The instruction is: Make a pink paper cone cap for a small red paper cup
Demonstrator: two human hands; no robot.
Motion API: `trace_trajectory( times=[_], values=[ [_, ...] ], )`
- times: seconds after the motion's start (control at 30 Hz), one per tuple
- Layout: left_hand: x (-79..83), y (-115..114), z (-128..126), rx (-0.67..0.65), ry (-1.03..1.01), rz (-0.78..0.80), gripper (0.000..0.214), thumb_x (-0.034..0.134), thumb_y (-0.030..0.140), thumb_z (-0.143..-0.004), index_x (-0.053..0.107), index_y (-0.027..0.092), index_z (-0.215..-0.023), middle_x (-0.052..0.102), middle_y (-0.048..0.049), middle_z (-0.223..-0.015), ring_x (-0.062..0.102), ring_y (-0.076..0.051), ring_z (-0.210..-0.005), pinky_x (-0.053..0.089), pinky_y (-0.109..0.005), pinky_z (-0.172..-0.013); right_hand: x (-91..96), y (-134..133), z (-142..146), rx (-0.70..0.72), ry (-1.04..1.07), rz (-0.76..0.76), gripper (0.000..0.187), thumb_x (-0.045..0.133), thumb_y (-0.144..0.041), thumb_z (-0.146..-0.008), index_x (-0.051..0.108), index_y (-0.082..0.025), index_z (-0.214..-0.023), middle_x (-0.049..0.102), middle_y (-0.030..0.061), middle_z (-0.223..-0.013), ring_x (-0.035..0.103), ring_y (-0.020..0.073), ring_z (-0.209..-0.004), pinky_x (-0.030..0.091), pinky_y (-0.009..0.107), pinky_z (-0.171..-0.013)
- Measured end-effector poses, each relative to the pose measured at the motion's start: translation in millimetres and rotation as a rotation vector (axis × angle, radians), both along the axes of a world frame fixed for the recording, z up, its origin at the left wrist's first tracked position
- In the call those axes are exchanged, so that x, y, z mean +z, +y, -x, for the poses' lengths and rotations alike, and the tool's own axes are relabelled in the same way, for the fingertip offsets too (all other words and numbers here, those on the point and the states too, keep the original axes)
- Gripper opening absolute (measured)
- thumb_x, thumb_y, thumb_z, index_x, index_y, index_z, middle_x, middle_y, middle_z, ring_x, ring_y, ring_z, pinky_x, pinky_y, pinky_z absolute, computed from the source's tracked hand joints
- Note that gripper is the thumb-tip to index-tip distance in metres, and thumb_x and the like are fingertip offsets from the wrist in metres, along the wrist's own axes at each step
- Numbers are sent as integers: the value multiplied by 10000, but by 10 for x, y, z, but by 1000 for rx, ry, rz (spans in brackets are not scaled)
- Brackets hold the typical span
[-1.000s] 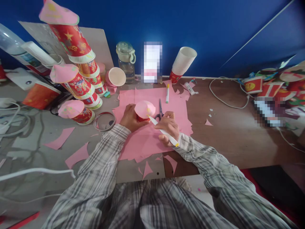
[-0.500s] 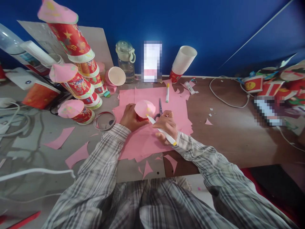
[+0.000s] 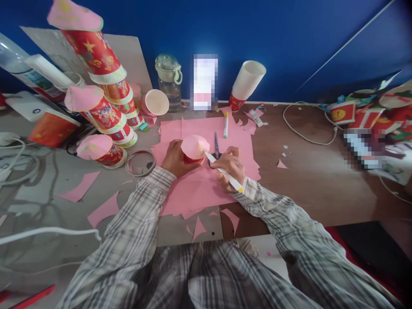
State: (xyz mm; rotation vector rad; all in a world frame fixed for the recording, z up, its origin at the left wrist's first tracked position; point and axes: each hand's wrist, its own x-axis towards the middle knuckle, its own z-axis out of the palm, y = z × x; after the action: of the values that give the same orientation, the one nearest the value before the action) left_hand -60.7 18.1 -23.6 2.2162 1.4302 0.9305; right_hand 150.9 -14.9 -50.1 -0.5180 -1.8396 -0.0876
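My left hand (image 3: 174, 161) is wrapped round a red paper cup (image 3: 189, 159) topped with a pink paper cone (image 3: 194, 146) that carries faint yellow marks. In my right hand (image 3: 232, 168) is a white marker (image 3: 227, 174) with a yellow end, its tip close to the cone's right edge. Whether the tip touches the paper I cannot tell. Under both hands lie pink paper sheets (image 3: 186, 197). Scissors (image 3: 216, 146) rest on the sheets just beyond my right hand, their handles partly covered. A second marker (image 3: 226, 125) with a yellow cap lies farther back.
Stacked red cups with pink cone tops (image 3: 104, 58) stand at the left. Behind are a water bottle (image 3: 169, 83), a blurred lit phone (image 3: 204, 81) and a stack of white-rimmed cups (image 3: 247, 83). A cable (image 3: 309, 141) and several decorated cups (image 3: 367, 118) lie at the right.
My right hand and the marker have shifted slightly right, and the tip has moved from the cone's lower front to its right edge. My left hand keeps its hold.
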Motion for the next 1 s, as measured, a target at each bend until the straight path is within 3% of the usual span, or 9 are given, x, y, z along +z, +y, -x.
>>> trace_trajectory(
  times=[0.33,0.6,0.8,1.0],
  values=[
    [-3,16,4,-16,2,-8,725,724,498,-497,462,176,-1092,521,-84,-1019,417,-283,-1043,358,-458,-943,25,31,27,72,53,-5,279,581,-486,-1228,785,-295,-1226,737,-80,-767,537,134,-524,408,433,-794],
    [3,19,12,-20,4,1,730,716,521,-497,466,183,-1093,525,-83,-1019,417,-286,-1046,356,-465,-942,-61,22,5,46,56,37,297,576,-524,-1216,776,-311,-1162,725,-81,-744,560,136,-531,428,437,-793],
    [8,17,12,-18,-2,3,723,715,509,-503,469,173,-1094,535,-81,-1014,413,-281,-1047,355,-452,-951,-113,0,-29,-83,-48,72,528,415,-613,-1244,745,-285,-993,699,-63,-692,575,139,-511,453,449,-802],
    [23,7,10,-25,11,19,723,714,514,-501,476,163,-1087,539,-84,-1009,404,-276,-1056,342,-442,-972,-20,-21,4,-31,-18,0,411,463,-509,-1249,755,-266,-1089,711,-78,-712,566,128,-497,461,427,-808]
  ],
)
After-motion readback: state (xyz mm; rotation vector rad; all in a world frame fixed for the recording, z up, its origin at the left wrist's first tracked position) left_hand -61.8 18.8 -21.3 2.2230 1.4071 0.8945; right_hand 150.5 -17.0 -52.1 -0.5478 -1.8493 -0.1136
